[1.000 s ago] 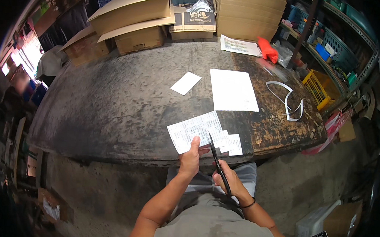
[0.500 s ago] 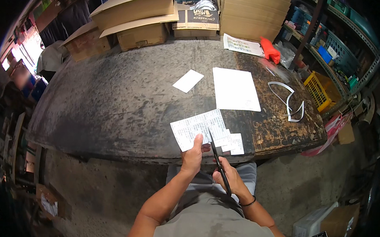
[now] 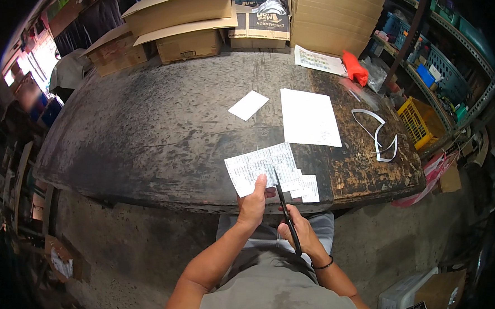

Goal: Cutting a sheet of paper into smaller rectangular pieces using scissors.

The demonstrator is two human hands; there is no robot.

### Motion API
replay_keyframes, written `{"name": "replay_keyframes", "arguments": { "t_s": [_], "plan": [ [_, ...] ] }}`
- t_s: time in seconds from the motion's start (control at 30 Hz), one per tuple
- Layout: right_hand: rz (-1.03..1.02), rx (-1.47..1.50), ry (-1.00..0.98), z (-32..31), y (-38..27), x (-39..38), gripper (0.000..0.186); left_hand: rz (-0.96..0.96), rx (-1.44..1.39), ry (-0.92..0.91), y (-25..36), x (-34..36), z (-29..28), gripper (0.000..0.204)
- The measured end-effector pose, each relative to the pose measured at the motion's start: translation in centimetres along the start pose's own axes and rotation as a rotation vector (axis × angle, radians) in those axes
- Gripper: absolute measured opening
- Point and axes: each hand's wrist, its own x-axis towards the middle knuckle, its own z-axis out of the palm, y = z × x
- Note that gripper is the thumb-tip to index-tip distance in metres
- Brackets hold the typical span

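My left hand (image 3: 252,206) grips a printed white paper sheet (image 3: 248,167) over the table's near edge, thumb on top. My right hand (image 3: 299,231) is closed round black scissors (image 3: 281,195), whose blades point up into the sheet's right part, just right of my left thumb. Small printed slips (image 3: 310,191) lie overlapping beside the sheet on its right. Beyond them are a blank white card (image 3: 248,105) and a pile of white sheets (image 3: 310,119). A curled white strip (image 3: 377,135) lies farther right.
Cardboard boxes (image 3: 186,46) line the dark worktable's (image 3: 129,138) back. A printed sheet (image 3: 316,57) and red bag (image 3: 355,66) lie back right. Shelves of baskets (image 3: 439,66) and a yellow crate (image 3: 412,123) stand right. A blurred person (image 3: 30,97) is at the far left.
My left hand and the held sheet have shifted slightly right along with the scissor blades. The view has shifted a little, and my right hand stays closed on the scissors.
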Motion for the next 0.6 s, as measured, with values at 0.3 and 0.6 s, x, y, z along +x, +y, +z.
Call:
{"name": "replay_keyframes", "arguments": {
  "t_s": [0.3,0.6],
  "plan": [
    [-0.005,-0.012,-0.004,-0.17,-0.71,-0.01,0.082,0.017,-0.024,0.009,0.62,-0.24,0.26,0.028],
    [0.000,-0.011,-0.002,-0.13,-0.25,-0.11,0.079,0.010,0.031,-0.004,0.03,-0.11,0.09,0.038]
  ]
}}
